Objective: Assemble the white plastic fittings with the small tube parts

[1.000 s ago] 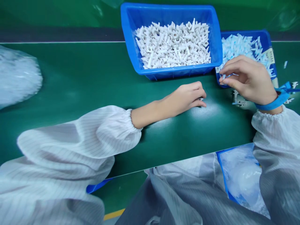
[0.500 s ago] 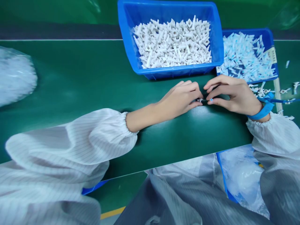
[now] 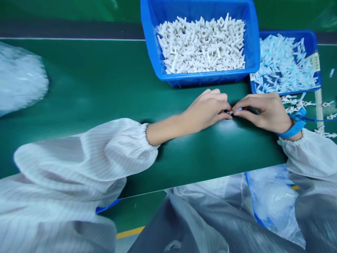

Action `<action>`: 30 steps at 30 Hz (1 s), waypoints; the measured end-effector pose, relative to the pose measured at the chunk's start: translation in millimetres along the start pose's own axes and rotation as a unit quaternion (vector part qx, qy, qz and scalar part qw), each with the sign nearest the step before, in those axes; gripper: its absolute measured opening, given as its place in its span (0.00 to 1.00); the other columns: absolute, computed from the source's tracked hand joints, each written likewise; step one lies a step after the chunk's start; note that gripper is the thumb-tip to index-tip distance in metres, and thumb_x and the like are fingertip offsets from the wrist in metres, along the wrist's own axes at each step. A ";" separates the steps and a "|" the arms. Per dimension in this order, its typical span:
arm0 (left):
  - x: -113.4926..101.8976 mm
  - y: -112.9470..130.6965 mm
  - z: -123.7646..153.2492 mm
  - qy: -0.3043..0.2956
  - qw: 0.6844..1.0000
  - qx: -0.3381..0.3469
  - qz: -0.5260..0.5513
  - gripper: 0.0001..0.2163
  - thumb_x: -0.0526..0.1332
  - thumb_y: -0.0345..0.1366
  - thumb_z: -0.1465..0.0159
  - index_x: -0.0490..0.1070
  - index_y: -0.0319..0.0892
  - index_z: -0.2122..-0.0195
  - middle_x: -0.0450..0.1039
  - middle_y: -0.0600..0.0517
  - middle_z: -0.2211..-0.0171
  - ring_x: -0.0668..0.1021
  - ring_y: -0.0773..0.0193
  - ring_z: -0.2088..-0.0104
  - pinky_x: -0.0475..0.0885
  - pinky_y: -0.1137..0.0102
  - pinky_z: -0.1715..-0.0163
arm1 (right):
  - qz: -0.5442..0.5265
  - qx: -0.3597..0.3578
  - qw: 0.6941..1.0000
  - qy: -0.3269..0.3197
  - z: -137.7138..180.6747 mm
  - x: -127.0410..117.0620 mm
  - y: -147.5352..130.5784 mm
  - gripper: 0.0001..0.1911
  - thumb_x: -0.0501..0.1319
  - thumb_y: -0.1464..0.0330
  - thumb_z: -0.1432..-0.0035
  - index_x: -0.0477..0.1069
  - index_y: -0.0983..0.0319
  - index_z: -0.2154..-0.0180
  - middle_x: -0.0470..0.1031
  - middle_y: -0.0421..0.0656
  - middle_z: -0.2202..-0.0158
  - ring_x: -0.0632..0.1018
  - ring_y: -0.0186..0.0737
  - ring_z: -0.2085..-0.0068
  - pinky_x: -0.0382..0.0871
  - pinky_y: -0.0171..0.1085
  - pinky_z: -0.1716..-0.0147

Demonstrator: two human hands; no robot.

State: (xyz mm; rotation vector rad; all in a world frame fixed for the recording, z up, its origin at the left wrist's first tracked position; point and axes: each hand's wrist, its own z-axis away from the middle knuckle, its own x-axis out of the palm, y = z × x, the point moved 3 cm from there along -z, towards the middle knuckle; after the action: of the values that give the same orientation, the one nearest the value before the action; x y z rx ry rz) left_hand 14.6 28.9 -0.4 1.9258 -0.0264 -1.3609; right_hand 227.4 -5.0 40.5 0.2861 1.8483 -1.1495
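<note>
— How much room is there around the hands?
— Plenty to the left. The green work surface (image 3: pixel 100 88) lies bare from the left hand (image 3: pixel 207 110) out to a clear plastic bag (image 3: pixel 21 77) at the far left edge. Ahead it is tight. The large blue bin (image 3: pixel 154 52) of white plastic parts (image 3: pixel 202 42) stands just beyond the left knuckles. The smaller blue bin (image 3: pixel 312 38) of white-and-blue parts (image 3: pixel 284 63) has its front wall near the right hand (image 3: pixel 264 110).
— And to the right?
— Loose parts (image 3: pixel 295 103) are scattered on the surface just beside the right wrist, which wears a blue wrist strap (image 3: pixel 293 128). The near edge of the surface runs slantwise below, and both white sleeves cross it.
— How are the hands set?
— Both lie low on the surface, backs up, with their fingertips meeting between them. Thumb and forefinger of each hand are pinched narrowly on a small blue-tipped part (image 3: pixel 235 111). It is held close over the surface, in front of the large bin's right corner. I cannot tell whether it is one piece or two.
</note>
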 end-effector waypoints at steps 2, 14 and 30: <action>0.5 0.0 -0.8 0.001 1.000 0.002 0.004 0.09 0.70 0.42 0.20 0.88 0.44 0.49 0.81 0.49 0.60 0.80 0.54 0.54 0.67 0.64 0.52 | 0.030 -0.003 1.000 0.004 1.4 -1.2 -2.9 0.09 0.67 0.58 0.21 0.87 0.48 0.53 0.89 0.37 0.59 0.85 0.41 0.67 0.80 0.41 0.63; 2.2 1.4 -2.9 0.013 1.000 -0.002 0.024 0.08 0.71 0.41 0.21 0.89 0.45 0.48 0.82 0.49 0.59 0.83 0.51 0.50 0.70 0.61 0.49 | 0.056 -0.033 0.998 0.017 4.6 1.6 -2.9 0.12 0.62 0.63 0.19 0.86 0.50 0.53 0.89 0.41 0.58 0.88 0.44 0.62 0.83 0.43 0.62; 5.1 4.9 -9.9 0.044 0.998 -0.026 0.045 0.11 0.73 0.40 0.24 0.87 0.42 0.63 0.81 0.48 0.62 0.81 0.51 0.51 0.69 0.59 0.48 | 0.002 -0.068 0.998 -0.002 -5.3 -5.0 -3.6 0.15 0.61 0.66 0.17 0.87 0.50 0.55 0.90 0.44 0.56 0.88 0.47 0.57 0.84 0.48 0.56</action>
State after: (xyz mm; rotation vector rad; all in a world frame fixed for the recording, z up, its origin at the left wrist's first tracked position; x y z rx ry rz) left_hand 26.7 28.8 -0.2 1.9151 -0.0345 -1.2060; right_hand 224.9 -1.5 47.4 0.2088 1.9108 -1.0163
